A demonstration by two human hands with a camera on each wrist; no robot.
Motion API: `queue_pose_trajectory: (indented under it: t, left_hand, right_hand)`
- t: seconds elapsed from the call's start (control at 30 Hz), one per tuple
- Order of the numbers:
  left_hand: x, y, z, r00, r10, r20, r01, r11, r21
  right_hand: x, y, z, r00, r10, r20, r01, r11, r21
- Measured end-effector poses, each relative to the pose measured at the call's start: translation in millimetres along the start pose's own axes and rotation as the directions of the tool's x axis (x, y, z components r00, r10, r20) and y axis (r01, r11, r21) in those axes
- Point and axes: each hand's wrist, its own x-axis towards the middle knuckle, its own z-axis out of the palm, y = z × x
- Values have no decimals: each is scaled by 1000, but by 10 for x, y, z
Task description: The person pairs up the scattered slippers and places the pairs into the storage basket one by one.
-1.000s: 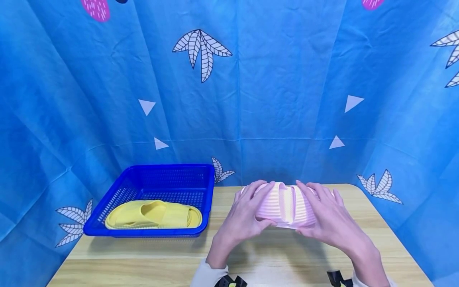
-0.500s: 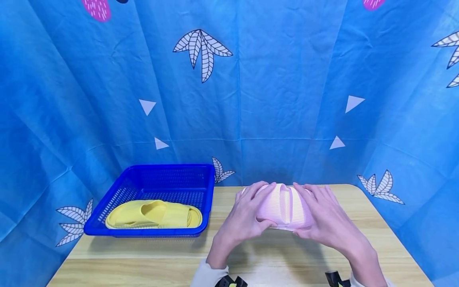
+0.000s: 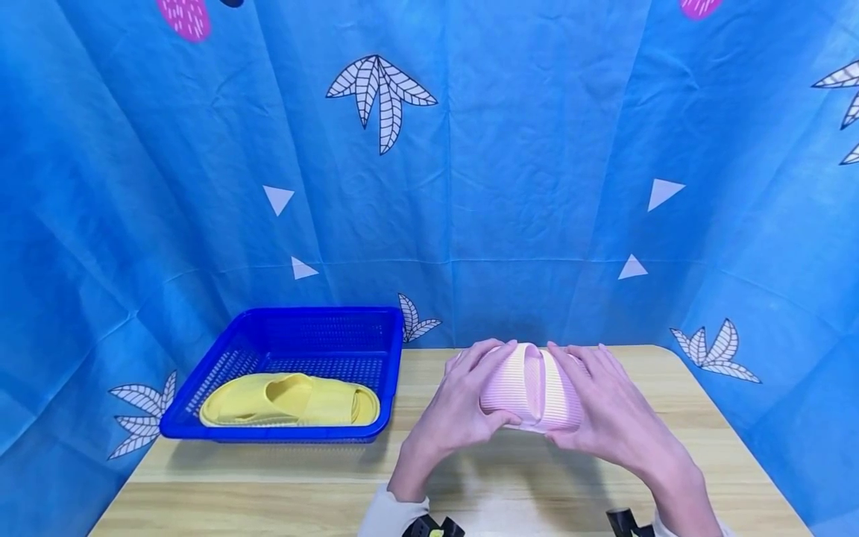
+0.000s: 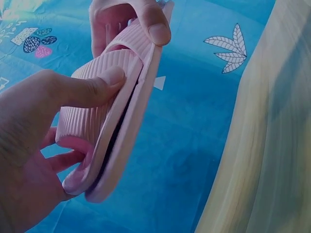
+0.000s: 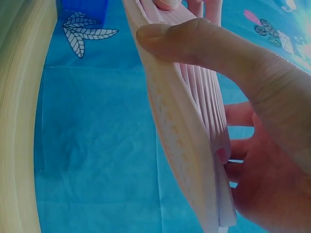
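Two pale pink slippers with ribbed straps are held in the air over the wooden table, one tucked against the other. My left hand (image 3: pixel 456 406) grips the left slipper (image 3: pixel 503 382), thumb on its ribbed strap in the left wrist view. Around the right slipper (image 3: pixel 562 394) my right hand (image 3: pixel 620 418) curls, its thumb (image 5: pixel 175 43) along the sole edge in the right wrist view. The straps almost meet in the middle. A narrow dark gap between the soles shows in the left wrist view. My palms hide the slippers' outer ends in the head view.
A blue plastic basket (image 3: pixel 385 395) stands at the left of the wooden table (image 3: pixel 282 485), with yellow slippers (image 3: pixel 288 400) lying in it. A blue patterned curtain (image 3: pixel 523 186) hangs behind and at both sides.
My right hand has shifted slightly left with its slipper, and the gap between the two straps has narrowed. My left hand stays nearly in place. The basket's contents look the same.
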Motion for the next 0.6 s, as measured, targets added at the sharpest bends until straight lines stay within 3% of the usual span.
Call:
queue_pose_trajectory:
  t: [0.6]
  left_hand:
    - [-10,51,-101,999,29,29,-32,995,94]
  right_hand:
    - [12,-63,-53,999,19,32,-21,997,72]
